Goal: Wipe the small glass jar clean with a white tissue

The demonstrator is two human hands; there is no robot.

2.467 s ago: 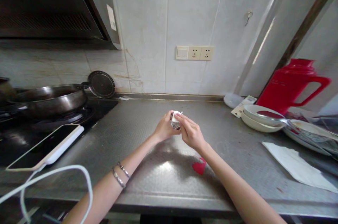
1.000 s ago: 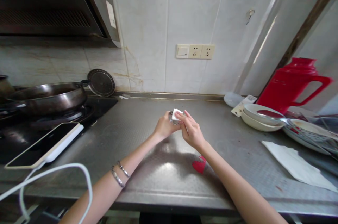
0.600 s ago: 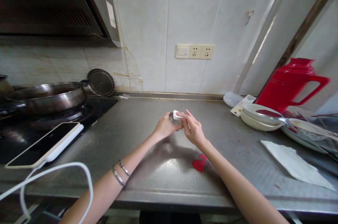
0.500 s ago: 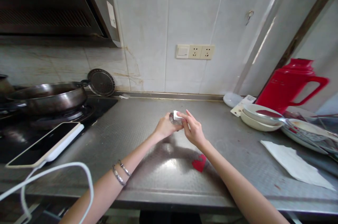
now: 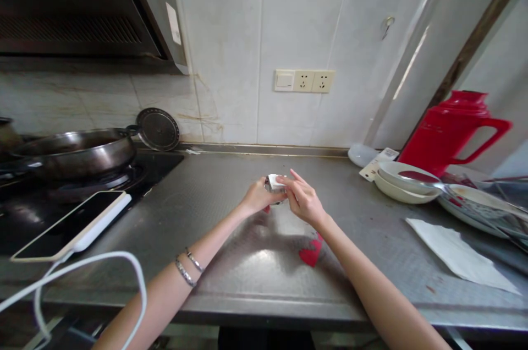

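Observation:
Over the middle of the steel counter, my left hand is closed around a small shiny, glass-like object, mostly covered by the fingers. My right hand presses a folded white tissue against it, fingers bent and touching the object's far side. The object's exact kind cannot be made out. A jagged red piece lies on the counter below my right wrist. Another bit of red shows just under my left fingers.
Left, a steel pan sits on the black stove, and a phone with a white cable lies nearer. A round lid leans on the wall. Right stand stacked bowls, a red thermos and a white paper sheet.
The object and white tissue have turned slightly between my hands, and a red bit now shows under the left fingers. Both hands stay in nearly the same place.

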